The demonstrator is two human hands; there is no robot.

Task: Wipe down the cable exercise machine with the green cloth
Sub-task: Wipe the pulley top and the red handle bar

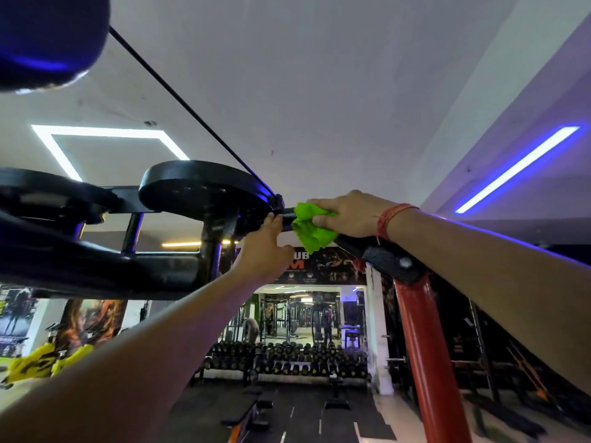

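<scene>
Green cloth [311, 228]: bunched and creased, wrapped over the black top bar [287, 215] of the cable exercise machine, high overhead near the ceiling [319, 75]. Right hand [347, 215]: fingers curled over the cloth, pressing it onto the bar; red thread band [388, 220] round the wrist. Left hand [263, 249]: just beside the cloth on its left, fingers wrapped round the same bar, thumb underneath; not touching the cloth as far as can be seen

Cable exercise machine, upper part: large black pulley wheel [198, 190] lying flat, immediately left of the left hand; second black pulley [48, 190] further left, partly cut off by the frame edge. Black cable [179, 97] runs from the wheel's right rim diagonally up to the upper left. Black frame tubes [96, 266] beneath the pulleys. Black bolted bracket [393, 262] to the right of the cloth, joining the bar to a red upright post [431, 353] that slopes downward

Surroundings: ceiling with a rectangular white light strip [105, 132] on the left and a blue-white light strip [518, 169] on the right. Below, well apart, a rack of dumbbells [287, 356] along the far wall, a mirror [300, 314] above it, dark floor [319, 420], posters [92, 318] on the left wall
</scene>
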